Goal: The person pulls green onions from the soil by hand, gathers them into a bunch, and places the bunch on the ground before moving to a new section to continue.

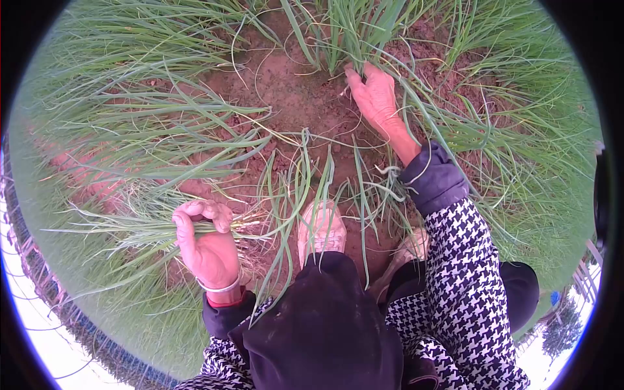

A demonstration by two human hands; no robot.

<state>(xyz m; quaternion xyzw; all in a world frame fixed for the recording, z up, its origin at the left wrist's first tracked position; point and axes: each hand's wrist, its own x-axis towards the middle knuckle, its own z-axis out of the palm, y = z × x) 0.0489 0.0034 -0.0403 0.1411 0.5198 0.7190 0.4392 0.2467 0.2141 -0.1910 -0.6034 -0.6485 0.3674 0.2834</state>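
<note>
My left hand (209, 244), a pale bangle at its wrist, is curled round a bunch of green onions (123, 229). Their long leaves stretch out to the left, and the pale root ends stick out to the right of the fingers. Ahead, my right hand (376, 97) reaches down to the base of a standing clump of green onions (354, 36). Its thumb and fingers close on the stems close to the soil; the fingertips are partly hidden by the leaves.
Reddish-brown soil (292, 104) shows between rows of green onion plants on both sides. Loose leaves hang over my knee and a dusty shoe (322, 227). My other shoe (411, 247) is partly hidden. A mesh fence (84, 331) curves along the lower left.
</note>
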